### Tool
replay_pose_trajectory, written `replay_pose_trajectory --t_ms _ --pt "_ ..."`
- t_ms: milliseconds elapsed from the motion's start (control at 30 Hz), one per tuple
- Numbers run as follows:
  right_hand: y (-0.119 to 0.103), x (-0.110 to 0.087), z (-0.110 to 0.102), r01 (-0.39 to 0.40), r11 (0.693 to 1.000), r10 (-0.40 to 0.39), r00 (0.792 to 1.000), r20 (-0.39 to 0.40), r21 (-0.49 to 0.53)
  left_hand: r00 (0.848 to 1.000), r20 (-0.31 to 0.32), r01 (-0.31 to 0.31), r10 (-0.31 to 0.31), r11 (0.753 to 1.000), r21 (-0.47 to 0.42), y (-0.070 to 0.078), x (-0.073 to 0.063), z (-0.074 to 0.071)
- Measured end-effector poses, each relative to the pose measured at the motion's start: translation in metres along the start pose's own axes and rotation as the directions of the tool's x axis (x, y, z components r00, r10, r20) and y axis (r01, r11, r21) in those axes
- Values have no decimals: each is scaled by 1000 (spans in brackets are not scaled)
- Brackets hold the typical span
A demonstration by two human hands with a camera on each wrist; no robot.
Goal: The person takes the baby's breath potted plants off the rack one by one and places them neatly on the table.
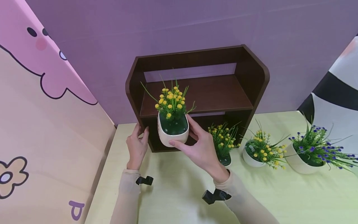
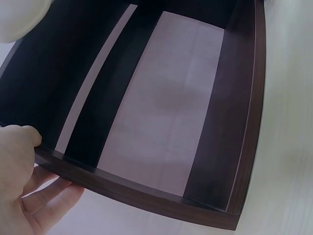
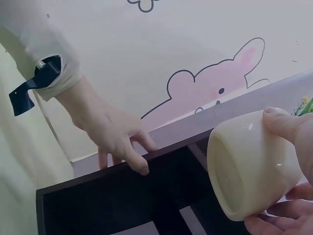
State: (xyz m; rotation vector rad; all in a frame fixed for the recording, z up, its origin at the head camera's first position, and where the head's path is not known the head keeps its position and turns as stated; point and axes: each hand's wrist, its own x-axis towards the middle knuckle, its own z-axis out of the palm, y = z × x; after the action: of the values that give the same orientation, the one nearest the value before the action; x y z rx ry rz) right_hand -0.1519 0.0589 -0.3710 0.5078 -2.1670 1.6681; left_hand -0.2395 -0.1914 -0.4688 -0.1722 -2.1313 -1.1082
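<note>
My right hand (image 1: 202,147) holds a white pot of artificial yellow flowers (image 1: 172,132) in front of the dark brown two-tier shelf (image 1: 201,93), thumb on the near side. In the right wrist view the bottom of the white pot (image 3: 254,164) shows, clear of the shelf. My left hand (image 1: 137,147) grips the shelf's left side panel low down. The left wrist view shows the thumb of the left hand (image 2: 19,171) inside the panel and its fingers outside. Another yellow-flowered pot (image 1: 224,159) stands at the shelf's lower right, partly hidden behind my right hand.
To the right of the shelf, a white pot of yellow flowers (image 1: 254,155) and a white pot of purple flowers (image 1: 303,161) stand on the pale table (image 1: 173,193). A purple wall (image 1: 179,28) rises behind, and a cartoon-printed panel (image 1: 42,124) borders the left.
</note>
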Motion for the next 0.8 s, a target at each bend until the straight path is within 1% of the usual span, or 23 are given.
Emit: replay_pose_trajectory --t_ms 133,300,467,700,800 --pt "4 -2 1 -12 1000 12 1000 -3 -5 1000 -4 -2 2 1000 7 -1 -1 1" --pt "9 -6 4 -20 999 19 1000 -14 -36 1000 -9 2 -2 1000 12 0 -1 1" --pt "14 -10 6 -58 997 57 998 -18 -48 1000 -17 3 -3 1000 8 0 -1 2" --pt "24 -19 11 -129 991 128 991 -31 -35 1000 -7 5 -5 1000 8 1 -2 1" --pt "30 -23 15 -147 988 146 989 -32 -37 1000 -9 4 -4 1000 6 3 -1 1"
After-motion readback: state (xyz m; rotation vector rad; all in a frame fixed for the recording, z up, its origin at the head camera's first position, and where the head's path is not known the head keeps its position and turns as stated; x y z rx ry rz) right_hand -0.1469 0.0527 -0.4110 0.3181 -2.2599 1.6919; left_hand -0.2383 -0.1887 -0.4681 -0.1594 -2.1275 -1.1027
